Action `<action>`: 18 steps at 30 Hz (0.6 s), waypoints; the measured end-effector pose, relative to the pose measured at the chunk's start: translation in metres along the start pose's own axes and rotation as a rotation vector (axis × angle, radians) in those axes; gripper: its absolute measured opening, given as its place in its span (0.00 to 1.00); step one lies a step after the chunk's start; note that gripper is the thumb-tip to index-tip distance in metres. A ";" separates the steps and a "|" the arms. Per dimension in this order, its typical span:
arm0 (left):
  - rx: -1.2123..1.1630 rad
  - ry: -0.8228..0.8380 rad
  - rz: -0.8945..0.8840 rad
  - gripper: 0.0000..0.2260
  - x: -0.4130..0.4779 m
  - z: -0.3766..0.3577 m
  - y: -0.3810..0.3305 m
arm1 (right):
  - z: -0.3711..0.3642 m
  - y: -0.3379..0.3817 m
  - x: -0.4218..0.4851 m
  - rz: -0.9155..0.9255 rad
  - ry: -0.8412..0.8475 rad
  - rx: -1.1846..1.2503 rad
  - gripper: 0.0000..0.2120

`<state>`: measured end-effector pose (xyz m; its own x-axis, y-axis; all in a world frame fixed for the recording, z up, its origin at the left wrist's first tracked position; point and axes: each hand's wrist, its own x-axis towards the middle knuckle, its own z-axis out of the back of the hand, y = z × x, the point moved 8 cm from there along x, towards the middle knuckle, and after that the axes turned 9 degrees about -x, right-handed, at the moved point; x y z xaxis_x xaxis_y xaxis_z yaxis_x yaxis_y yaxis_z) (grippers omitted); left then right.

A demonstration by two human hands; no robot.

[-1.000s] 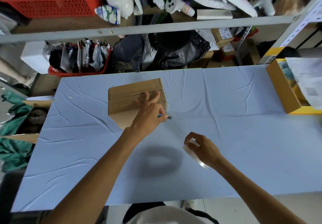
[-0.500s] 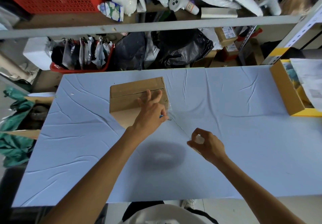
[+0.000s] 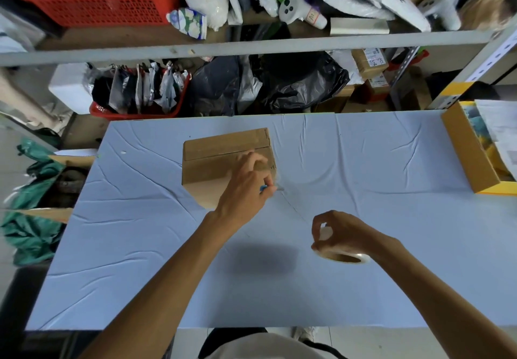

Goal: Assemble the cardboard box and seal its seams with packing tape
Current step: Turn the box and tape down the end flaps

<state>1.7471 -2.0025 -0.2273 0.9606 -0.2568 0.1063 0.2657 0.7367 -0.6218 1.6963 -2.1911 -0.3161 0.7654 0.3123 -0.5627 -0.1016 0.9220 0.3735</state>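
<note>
I find room to move on the tabletop (image 3: 363, 288) right of centre and along its near edge; a yellow box (image 3: 470, 157) crowds the right edge. The cardboard box (image 3: 212, 160) sits left of centre toward the far edge, its long axis and top seam running left to right. My left hand (image 3: 246, 191) rests on its near right corner, fingers curled now where they were spread, pinching a blue tool (image 3: 264, 188). My right hand (image 3: 347, 235) grips the tape roll (image 3: 344, 258), now showing beneath it.

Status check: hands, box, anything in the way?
Left hand grips blue tool at box corner. Right hand holds tape roll; strip runs to box. Nothing blocking.
</note>
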 end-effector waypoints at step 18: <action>-0.430 0.241 0.548 0.08 -0.094 -0.106 0.093 | -0.005 0.015 0.036 0.144 -0.099 -0.140 0.12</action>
<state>1.6731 -1.9764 -0.3770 0.8888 -0.0890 -0.4495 -0.3500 0.5012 -0.7914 1.7197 -2.1653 -0.3347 0.7944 0.4253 -0.4337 -0.2961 0.8945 0.3348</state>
